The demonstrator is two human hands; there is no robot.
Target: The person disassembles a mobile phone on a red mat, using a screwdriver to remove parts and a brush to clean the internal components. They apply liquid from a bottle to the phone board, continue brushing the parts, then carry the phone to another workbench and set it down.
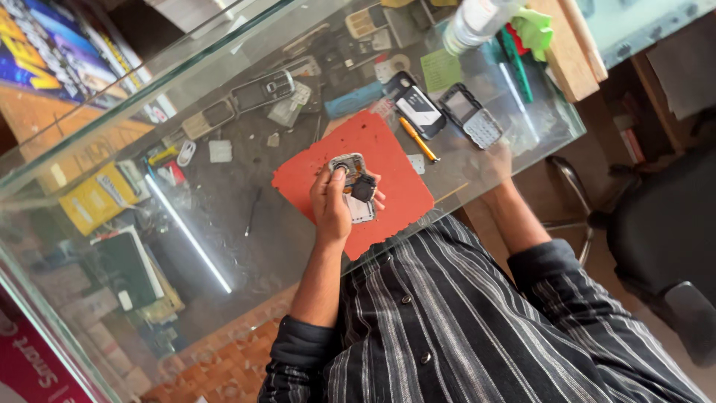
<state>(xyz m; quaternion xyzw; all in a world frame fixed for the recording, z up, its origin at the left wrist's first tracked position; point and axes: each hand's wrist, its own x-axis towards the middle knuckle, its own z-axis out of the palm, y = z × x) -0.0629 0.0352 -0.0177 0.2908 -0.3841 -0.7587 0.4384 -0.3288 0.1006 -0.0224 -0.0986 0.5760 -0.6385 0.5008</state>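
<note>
My left hand holds a small, partly taken-apart mobile phone with a silver frame and a black part, just above a red mat on the glass counter. My right hand lies at the counter's near edge, just below a grey keypad phone body. That hand is washed out by glare, so its fingers cannot be made out. An orange-handled screwdriver lies at the mat's far corner, between the two hands.
A black and white phone shell, a blue bar, more phone housings and small parts are scattered on the glass. A clear bottle, green cloth and wooden plank stand behind. A black chair is at my right.
</note>
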